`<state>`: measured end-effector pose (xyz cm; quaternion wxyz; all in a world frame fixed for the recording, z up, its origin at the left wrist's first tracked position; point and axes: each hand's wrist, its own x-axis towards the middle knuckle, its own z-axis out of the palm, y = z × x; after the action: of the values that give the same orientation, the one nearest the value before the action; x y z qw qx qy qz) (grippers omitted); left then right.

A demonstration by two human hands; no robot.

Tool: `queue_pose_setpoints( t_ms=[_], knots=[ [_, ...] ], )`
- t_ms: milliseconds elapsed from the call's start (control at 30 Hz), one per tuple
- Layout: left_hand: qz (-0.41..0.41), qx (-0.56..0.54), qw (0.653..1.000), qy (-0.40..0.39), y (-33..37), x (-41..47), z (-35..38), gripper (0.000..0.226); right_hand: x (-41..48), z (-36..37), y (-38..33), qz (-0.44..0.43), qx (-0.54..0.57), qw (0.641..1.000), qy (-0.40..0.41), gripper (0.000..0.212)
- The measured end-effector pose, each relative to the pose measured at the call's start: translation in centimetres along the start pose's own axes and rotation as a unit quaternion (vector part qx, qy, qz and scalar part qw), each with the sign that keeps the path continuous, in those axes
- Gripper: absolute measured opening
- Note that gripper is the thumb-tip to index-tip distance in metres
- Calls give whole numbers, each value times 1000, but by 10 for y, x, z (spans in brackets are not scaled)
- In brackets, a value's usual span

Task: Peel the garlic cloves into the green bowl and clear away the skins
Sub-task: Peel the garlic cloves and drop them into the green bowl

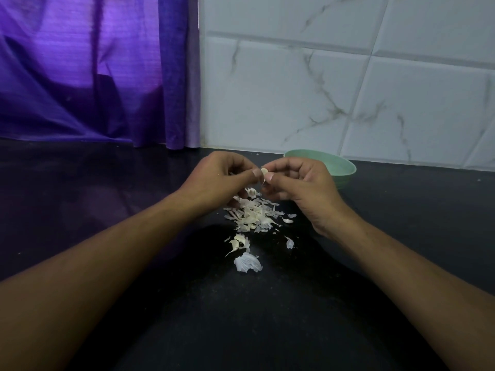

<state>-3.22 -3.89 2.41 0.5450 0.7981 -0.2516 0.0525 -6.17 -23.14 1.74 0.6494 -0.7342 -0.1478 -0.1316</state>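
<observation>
Both hands meet above the dark counter, pinching one small pale garlic clove (264,171) between thumbs and fingertips. My left hand (219,178) holds it from the left and my right hand (300,186) from the right, with a thin strip of skin hanging below the clove. Under the hands lies a heap of white garlic skins (254,214). More skins and a clove-like piece (237,243) lie nearer me, and one large flake (247,263) lies closest. The green bowl (340,167) stands behind my right hand, partly hidden; its contents cannot be seen.
The black counter (134,210) runs back to a white marble-patterned tiled wall (348,89) on the right. A purple curtain (93,76) hangs at the back left, reaching the counter.
</observation>
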Motion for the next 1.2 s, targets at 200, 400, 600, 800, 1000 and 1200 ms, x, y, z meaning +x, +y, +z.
queue_pose_setpoints(
  t_ms=[200,400,600,800,1000,1200],
  knots=[
    [-3,-32,999,-6,2,-1,0,18,-1,0,-3,0,9,1000,-16,12],
    [-4,-74,997,-14,4,-3,2,12,0,0,-2,-4,10,1000,-10,17],
    [23,-47,999,-5,1,0,2,8,0,0,-2,-8,-22,1000,-20,20],
    [23,-17,999,15,-3,3,1,6,0,1,-6,-13,-4,1000,0,21],
    [12,-19,1000,18,-6,4,1,11,2,-1,-6,-11,-44,999,-16,10],
    [6,-37,999,24,-5,4,-1,12,2,-2,2,-47,-111,993,-15,9]
  ],
)
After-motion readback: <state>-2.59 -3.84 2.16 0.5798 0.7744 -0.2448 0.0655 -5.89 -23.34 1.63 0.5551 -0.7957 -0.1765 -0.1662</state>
